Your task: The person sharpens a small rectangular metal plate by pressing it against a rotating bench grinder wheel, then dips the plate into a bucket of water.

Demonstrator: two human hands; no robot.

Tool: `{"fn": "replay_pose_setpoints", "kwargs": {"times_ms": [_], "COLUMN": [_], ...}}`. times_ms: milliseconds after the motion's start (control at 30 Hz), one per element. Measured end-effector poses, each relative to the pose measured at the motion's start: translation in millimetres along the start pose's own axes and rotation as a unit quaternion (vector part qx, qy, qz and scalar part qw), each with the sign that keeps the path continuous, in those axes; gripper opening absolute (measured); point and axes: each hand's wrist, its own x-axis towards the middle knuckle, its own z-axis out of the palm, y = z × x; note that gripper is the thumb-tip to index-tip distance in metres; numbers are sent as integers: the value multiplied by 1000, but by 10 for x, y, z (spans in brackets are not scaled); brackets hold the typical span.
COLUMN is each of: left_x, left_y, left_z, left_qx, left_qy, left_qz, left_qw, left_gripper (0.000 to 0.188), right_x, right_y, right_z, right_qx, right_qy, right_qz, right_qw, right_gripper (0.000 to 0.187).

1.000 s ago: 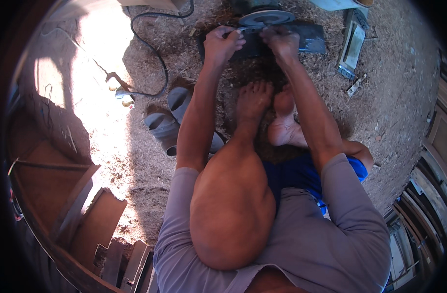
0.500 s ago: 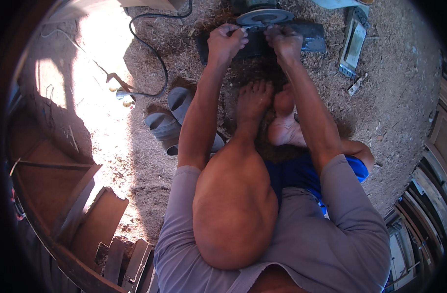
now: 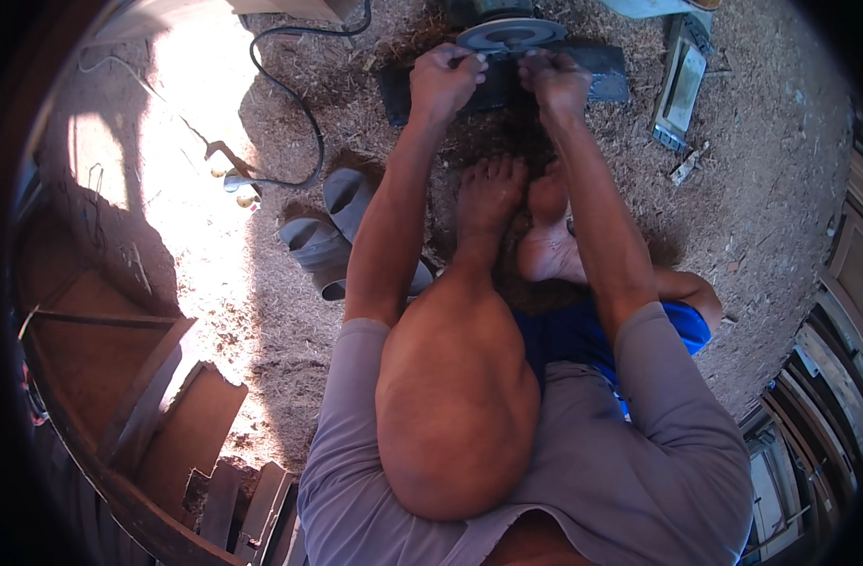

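Note:
A grey grinding wheel (image 3: pixel 511 34) stands at the top centre, on a machine whose body is mostly cut off by the upper edge. Just in front of its lower left rim is my left hand (image 3: pixel 445 85), with thumb and fingers pinched together. My right hand (image 3: pixel 556 85) is pinched in the same way below the wheel's right side. Whatever the fingertips hold is too small and shaded to make out; I cannot tell whether it touches the wheel. Beneath the wheel and behind both hands lies a dark, flat-sided block (image 3: pixel 606 75).
My bare foot (image 3: pixel 491 193) rests close below the block. A pair of grey sandals (image 3: pixel 316 243) lies left of it. A black cable (image 3: pixel 310 118) curves across the ground. On the right lies a long metal tool (image 3: pixel 678 90). Wooden boards (image 3: pixel 191 424) stand at lower left.
My left hand has shifted slightly to the right along the wheel's front. The right hand has moved a little to the right too. Both stay pinched.

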Motion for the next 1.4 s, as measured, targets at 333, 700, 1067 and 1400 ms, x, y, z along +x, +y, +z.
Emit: {"fn": "replay_pose_setpoints", "kwargs": {"times_ms": [333,700,1067,1400], "left_x": [-28,-16,-34,-33], "left_y": [5,-41,-66,-130], "left_z": [0,-56,-133,-205], "left_qx": [-32,-63,-96,-112], "left_qy": [3,9,15,22], "left_qz": [-3,-5,-9,-5], "left_qw": [999,998,995,993], "left_gripper": [19,15,16,17], "right_x": [28,3,-18,-40], "right_y": [43,47,82,106], "right_z": [-1,67,143,199], "right_qx": [-23,-29,-35,-82], "right_qy": [-3,-7,-17,-19], "right_qz": [-24,-19,-15,-37], "right_qw": [999,999,999,996], "right_gripper": [10,12,12,10]}}
